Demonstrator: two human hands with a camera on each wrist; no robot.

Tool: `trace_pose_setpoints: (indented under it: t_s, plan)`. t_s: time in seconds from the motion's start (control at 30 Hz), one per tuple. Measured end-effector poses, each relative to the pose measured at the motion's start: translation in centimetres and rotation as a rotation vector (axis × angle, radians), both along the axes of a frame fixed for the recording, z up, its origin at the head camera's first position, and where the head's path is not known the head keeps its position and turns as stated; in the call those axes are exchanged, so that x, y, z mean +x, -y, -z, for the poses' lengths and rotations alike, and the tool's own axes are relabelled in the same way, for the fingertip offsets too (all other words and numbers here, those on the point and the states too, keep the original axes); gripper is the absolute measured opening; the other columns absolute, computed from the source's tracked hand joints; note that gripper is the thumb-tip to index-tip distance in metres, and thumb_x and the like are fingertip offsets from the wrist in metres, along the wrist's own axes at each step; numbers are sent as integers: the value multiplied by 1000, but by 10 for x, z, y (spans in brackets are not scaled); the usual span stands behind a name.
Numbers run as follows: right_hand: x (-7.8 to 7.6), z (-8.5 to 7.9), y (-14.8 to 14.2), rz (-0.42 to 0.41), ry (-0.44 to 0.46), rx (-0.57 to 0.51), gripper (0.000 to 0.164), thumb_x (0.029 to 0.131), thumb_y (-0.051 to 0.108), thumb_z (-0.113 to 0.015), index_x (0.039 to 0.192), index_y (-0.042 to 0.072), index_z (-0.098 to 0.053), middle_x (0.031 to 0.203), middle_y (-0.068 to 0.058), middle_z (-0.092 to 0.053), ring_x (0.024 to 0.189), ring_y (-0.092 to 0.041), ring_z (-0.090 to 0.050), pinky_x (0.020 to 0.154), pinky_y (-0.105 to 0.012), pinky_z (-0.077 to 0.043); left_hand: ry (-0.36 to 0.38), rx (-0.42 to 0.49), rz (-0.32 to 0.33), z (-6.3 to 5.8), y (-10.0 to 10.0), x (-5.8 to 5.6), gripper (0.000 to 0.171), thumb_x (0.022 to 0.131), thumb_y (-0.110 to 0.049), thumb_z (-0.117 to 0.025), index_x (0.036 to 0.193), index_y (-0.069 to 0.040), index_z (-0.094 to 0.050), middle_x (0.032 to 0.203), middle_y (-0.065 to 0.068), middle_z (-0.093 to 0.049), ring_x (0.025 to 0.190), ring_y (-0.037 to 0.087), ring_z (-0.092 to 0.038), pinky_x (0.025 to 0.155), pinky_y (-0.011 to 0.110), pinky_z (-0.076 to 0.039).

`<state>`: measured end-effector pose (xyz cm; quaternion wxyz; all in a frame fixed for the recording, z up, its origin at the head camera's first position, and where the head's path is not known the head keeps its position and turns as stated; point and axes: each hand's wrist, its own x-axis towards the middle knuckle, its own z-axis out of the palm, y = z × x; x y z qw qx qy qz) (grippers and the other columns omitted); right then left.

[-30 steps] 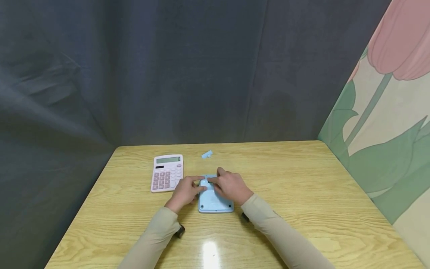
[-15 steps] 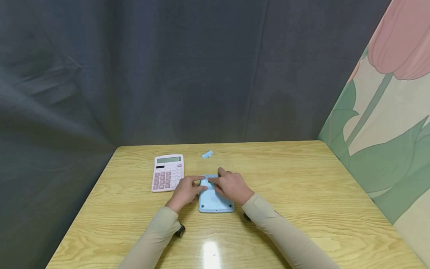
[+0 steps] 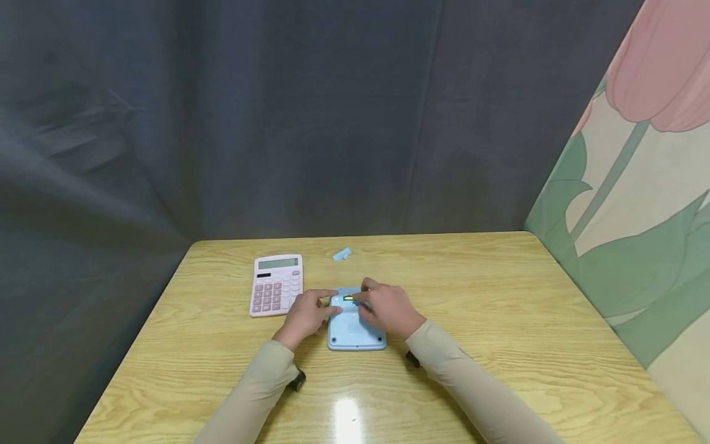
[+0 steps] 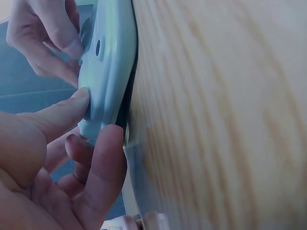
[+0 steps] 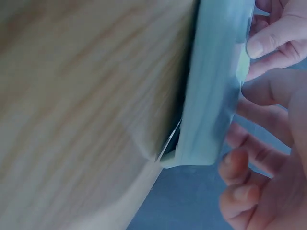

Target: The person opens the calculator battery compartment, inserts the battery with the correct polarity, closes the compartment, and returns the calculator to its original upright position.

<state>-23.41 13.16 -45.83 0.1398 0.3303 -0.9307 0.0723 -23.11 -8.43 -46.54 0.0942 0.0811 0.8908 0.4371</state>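
A light blue calculator (image 3: 357,333) lies face down on the table, back side up. A small slot (image 3: 348,298) near its far edge shows a gold and green part inside. My left hand (image 3: 305,317) holds the calculator's left side; in the left wrist view, its thumb (image 4: 79,103) presses on the back and a finger lies at the edge near the tabletop. My right hand (image 3: 388,308) is over the right part of the back, index fingertip right beside the slot. In the right wrist view, the other fingers of the right hand (image 5: 268,158) curve loosely beside the calculator.
A pink calculator (image 3: 276,285) lies face up to the left, close to the left hand. Beyond the blue calculator lies a small light blue cover piece (image 3: 342,254). The wooden table (image 3: 471,277) ends at a dark curtain (image 3: 355,123).
My right hand has shifted slightly to the right, and its index finger has drawn back from the slot, baring the gold and green part. The left hand stays in place.
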Motion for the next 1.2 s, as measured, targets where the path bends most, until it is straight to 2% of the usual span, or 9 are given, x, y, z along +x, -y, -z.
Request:
trace_pose_setpoints:
  t_s: [0.13, 0.33, 0.47, 0.63, 0.77, 0.9, 1.0, 1.1, 1.2]
  plan:
    - [0, -2, -4, 27, 29, -20, 22, 94, 24, -64, 108, 16, -79, 103, -1, -66, 67, -7, -59, 52, -24, -48, -2, 11, -6, 0, 0, 1, 43, 93, -24, -73, 134, -14, -65, 56, 3, -50, 41, 12, -47, 42, 30, -50]
    - [-8, -7, -3, 29, 233, -200, 17, 94, 20, -66, 101, 12, -80, 102, -1, -67, 81, -12, -63, 67, -30, -54, 34, 32, -33, 0, 6, 5, 44, 94, -21, -72, 136, -13, -63, 62, 5, -52, 45, 14, -50, 45, 31, -51]
    - [-30, -9, 1, 77, 335, -295, 16, 94, 18, -68, 102, 9, -78, 101, -3, -70, 91, -17, -66, 79, -35, -56, 42, 44, -63, -1, 14, 7, 45, 94, -19, -72, 137, -11, -62, 67, 8, -55, 46, 16, -52, 46, 33, -53]
    - [-65, -11, 5, 161, 416, -322, 19, 94, 18, -69, 107, 8, -77, 103, -5, -72, 96, -21, -66, 85, -39, -54, 55, 61, -71, -2, 22, 7, 46, 94, -17, -71, 138, -10, -61, 65, 8, -53, 46, 17, -54, 46, 34, -53]
    - [-91, -11, 7, 167, 470, -310, 26, 96, 18, -66, 117, 4, -72, 111, -12, -70, 101, -25, -64, 87, -43, -53, 55, 62, -69, -4, 26, 9, 46, 94, -16, -71, 138, -9, -61, 65, 10, -53, 47, 18, -55, 48, 34, -54]
    - [-109, -7, 8, 203, 500, -241, 42, 96, 19, -63, 136, 7, -61, 118, -14, -64, 102, -24, -59, 89, -43, -51, 53, 57, -67, -4, 28, 10, 45, 94, -16, -71, 138, -11, -62, 67, 11, -54, 48, 18, -56, 48, 34, -54]
    - [-112, -6, 12, 241, 551, -182, 54, 97, 20, -60, 150, 14, -47, 136, -20, -53, 111, -27, -57, 92, -45, -49, 62, 66, -65, -2, 28, 10, 44, 94, -16, -71, 137, -12, -62, 67, 11, -53, 48, 18, -55, 48, 33, -53]
    - [-113, -8, 17, 257, 606, -133, 61, 99, 18, -52, 157, 21, -35, 153, -27, -35, 115, -34, -57, 89, -47, -50, 68, 77, -69, -1, 29, 9, 44, 94, -16, -71, 137, -13, -63, 66, 10, -53, 49, 17, -54, 47, 32, -53]
    - [-114, -11, 23, 267, 627, -63, 64, 99, 17, -45, 160, 26, -27, 158, -30, -24, 101, -33, -60, 75, -42, -50, 64, 79, -71, 0, 29, 9, 43, 94, -16, -72, 136, -13, -64, 66, 11, -54, 49, 18, -54, 47, 32, -52]
